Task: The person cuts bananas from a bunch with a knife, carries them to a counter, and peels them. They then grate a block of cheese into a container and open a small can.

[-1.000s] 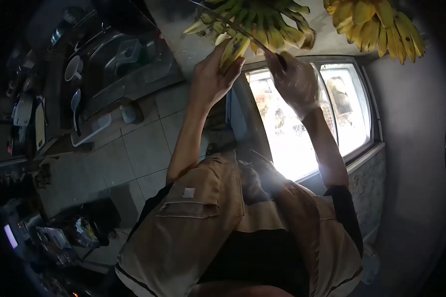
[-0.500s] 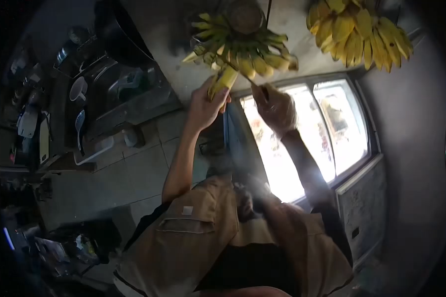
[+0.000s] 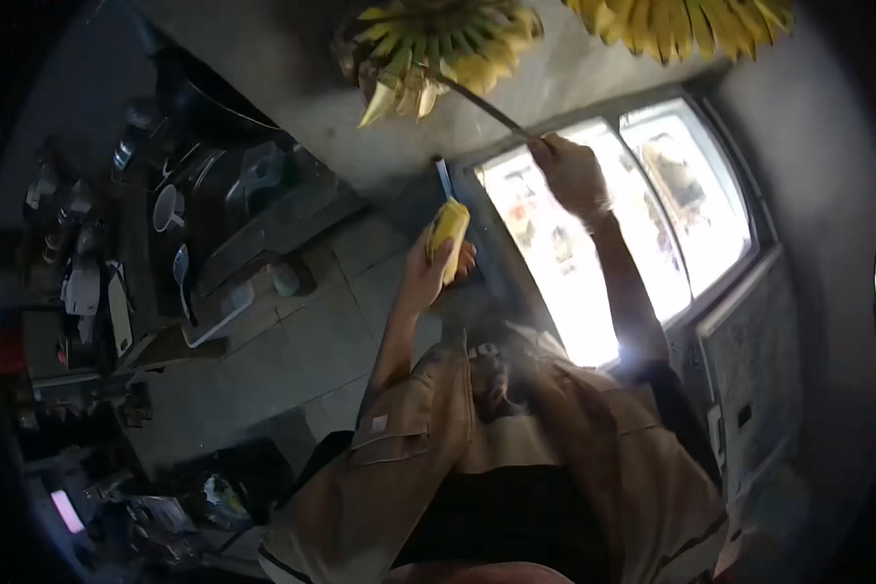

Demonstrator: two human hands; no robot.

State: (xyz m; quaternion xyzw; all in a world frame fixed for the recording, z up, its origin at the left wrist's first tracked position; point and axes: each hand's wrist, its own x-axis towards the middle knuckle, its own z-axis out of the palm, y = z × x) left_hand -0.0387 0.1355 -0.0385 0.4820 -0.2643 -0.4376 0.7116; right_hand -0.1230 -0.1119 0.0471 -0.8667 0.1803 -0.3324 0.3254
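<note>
My left hand is closed around a yellow banana, held below a hanging bunch of bananas. Farther right, my right hand grips a knife by its handle, which the fingers hide. The knife's long dark blade slants up and left, its tip overlapping the lower part of the bunch. Green and yellow fruit fans out around that bunch, and cut, paler ends hang at its lower left. A second, yellower banana bunch hangs at the upper right, partly out of view.
A bright window lies behind my right arm. On the left are a sink counter, a white mug, a ladle and a dark wok. Tiled floor shows below the counter.
My left hand has come down from the bunch, bringing the banana with it. My right hand has moved to the right with the knife, showing more of the blade. The view has shifted.
</note>
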